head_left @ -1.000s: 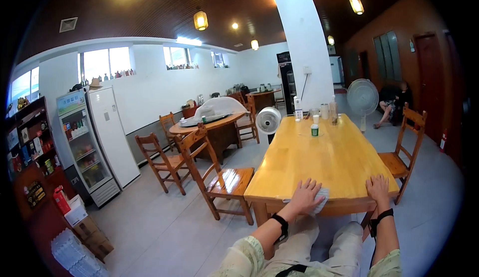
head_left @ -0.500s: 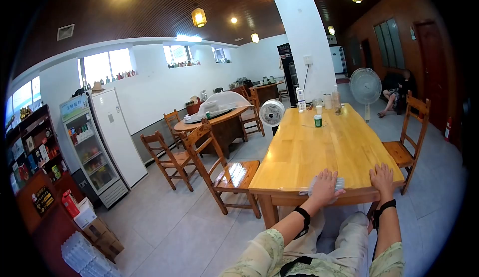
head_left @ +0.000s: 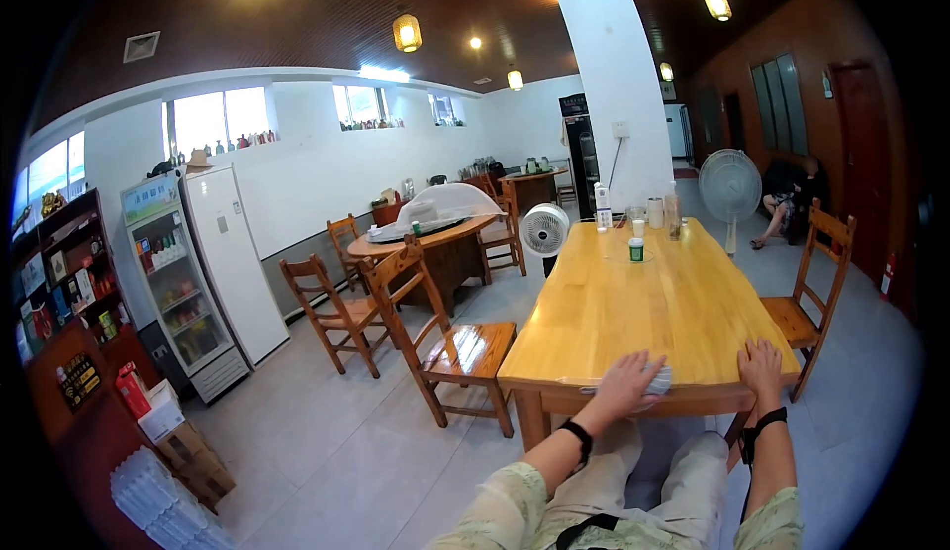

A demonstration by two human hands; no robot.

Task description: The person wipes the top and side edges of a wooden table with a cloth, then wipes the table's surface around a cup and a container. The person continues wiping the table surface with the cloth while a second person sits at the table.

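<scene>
My left hand (head_left: 629, 384) presses a pale grey-and-white cloth (head_left: 658, 381) against the near edge of the yellow wooden table (head_left: 633, 302). Its fingers lie over the cloth, which sticks out on both sides of the hand. At the table's near right corner, my right hand (head_left: 760, 368) rests flat on the top, holding nothing. Farther along the table stand a green-and-white cup (head_left: 635, 249), a white carton (head_left: 603, 206) and a bottle (head_left: 673, 216).
Wooden chairs stand left (head_left: 465, 352) and right (head_left: 807, 298) of the table. A white fan (head_left: 545, 231) and a standing fan (head_left: 730, 186) are beyond it. A round table (head_left: 426, 243) bears a mesh cover. A person (head_left: 792, 199) sits at the far right.
My left hand has slid slightly left and toward me along the table edge with the cloth, turning a little. My right hand stays at the corner. The view has shifted slightly.
</scene>
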